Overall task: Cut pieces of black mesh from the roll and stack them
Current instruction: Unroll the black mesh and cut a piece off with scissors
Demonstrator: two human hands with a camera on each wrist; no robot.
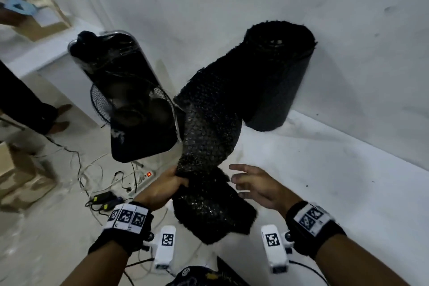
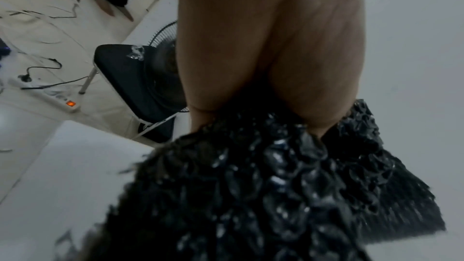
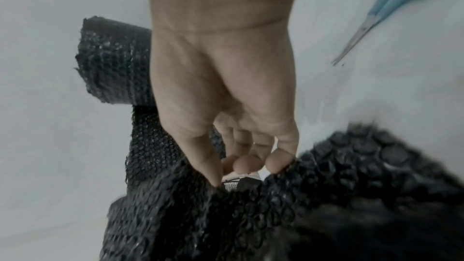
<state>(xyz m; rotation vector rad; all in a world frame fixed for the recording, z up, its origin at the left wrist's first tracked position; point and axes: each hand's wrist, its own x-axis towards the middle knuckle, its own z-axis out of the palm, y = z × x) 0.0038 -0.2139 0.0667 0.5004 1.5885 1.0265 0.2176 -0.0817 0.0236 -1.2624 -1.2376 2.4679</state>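
Containers: cardboard box (image 1: 44,18) far L of our hands, on a white ledge; blurry blue stuff in it, can't tell what.
Roll: black mesh roll (image 1: 278,76) stands upright on the white table (image 1: 336,181), against the wall, well beyond both hands.
Loose end: mesh strip (image 1: 209,141) runs from the roll down to our L hand, bunched at the grip; free end hangs below & to the R of it.
L hand: our left hand (image 1: 162,187) is clenched round the strip; fingers (image 2: 314,78) & thumb dig into the shiny bubbled mesh w/ the strip fanning out past them.
R hand: our right hand (image 1: 257,184) is released, fingers spread & loose, just R of the strip. Wrist view puts the fingertips (image 3: 278,161) at the mesh edge; touching or not, we can't tell.
Scissors: blue-handled scissors (image 3: 381,15) lie on the table, apart from the R hand, blurred.
L of grip: black chair (image 1: 130,100) w/ a fan (image 1: 130,109) behind it.
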